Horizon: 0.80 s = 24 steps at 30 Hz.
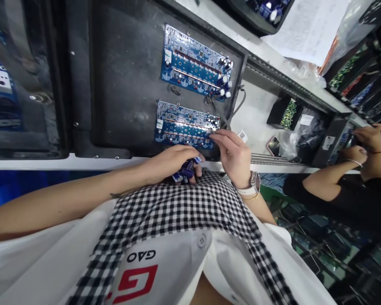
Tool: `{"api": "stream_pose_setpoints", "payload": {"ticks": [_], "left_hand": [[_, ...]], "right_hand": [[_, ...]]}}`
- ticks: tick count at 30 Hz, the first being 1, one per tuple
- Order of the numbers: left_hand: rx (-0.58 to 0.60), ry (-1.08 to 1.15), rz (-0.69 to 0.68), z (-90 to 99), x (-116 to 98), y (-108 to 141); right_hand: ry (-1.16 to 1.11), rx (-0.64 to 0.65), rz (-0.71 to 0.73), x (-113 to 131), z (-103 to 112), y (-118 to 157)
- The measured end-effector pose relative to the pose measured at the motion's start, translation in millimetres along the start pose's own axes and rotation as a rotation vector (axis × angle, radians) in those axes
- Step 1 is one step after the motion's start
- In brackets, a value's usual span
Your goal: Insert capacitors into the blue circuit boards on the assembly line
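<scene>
Two blue circuit boards lie on a black tray (pixel 123 80). The upper board (pixel 197 63) carries several large dark capacitors at its right end. On the lower board (pixel 187 125), only small parts show at that end. My right hand (pixel 235 154) has its fingertips pinched at the lower board's right edge; whatever they hold is hidden. Below that board, at the tray's front edge, my left hand (pixel 180 161) is curled around several dark blue capacitors (pixel 186 170).
A black bin of capacitors (pixel 269 12) stands at the top. Rightward along the bench are a small box of green parts (pixel 288 113), a phone (pixel 273 145) and plastic bags. Another person's hands (pixel 368 140) work at the far right.
</scene>
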<state>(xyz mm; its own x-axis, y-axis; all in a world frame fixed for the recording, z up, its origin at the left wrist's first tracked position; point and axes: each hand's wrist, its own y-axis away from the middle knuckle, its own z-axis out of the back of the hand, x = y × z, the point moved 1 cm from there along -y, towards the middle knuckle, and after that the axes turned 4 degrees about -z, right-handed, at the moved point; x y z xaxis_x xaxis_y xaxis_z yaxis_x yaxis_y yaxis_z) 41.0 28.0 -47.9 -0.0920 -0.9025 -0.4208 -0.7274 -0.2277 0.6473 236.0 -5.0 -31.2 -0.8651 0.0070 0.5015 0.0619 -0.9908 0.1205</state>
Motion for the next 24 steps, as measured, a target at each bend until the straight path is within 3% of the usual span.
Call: {"api": "stream_pose_setpoints", "payload": {"ticks": [6, 16, 21, 24], "left_hand": [[-0.012, -0.014, -0.015, -7.4, -3.9, 0.0], [-0.045, 0.146, 0.033, -6.8, -0.9, -1.1], [-0.049, 0.284, 0.071, -8.6, -2.8, -3.3], [-0.039, 0.325, 0.106, -10.4, -0.9, -5.3]], "right_hand": [[0.143, 0.034, 0.044, 3.6, 1.1, -3.5], [0.245, 0.142, 0.201, -2.5, 8.4, -12.7], [0.287, 0.246, 0.389, -5.7, 10.9, -16.3], [0.207, 0.194, 0.355, 4.4, 16.7, -10.7]]}}
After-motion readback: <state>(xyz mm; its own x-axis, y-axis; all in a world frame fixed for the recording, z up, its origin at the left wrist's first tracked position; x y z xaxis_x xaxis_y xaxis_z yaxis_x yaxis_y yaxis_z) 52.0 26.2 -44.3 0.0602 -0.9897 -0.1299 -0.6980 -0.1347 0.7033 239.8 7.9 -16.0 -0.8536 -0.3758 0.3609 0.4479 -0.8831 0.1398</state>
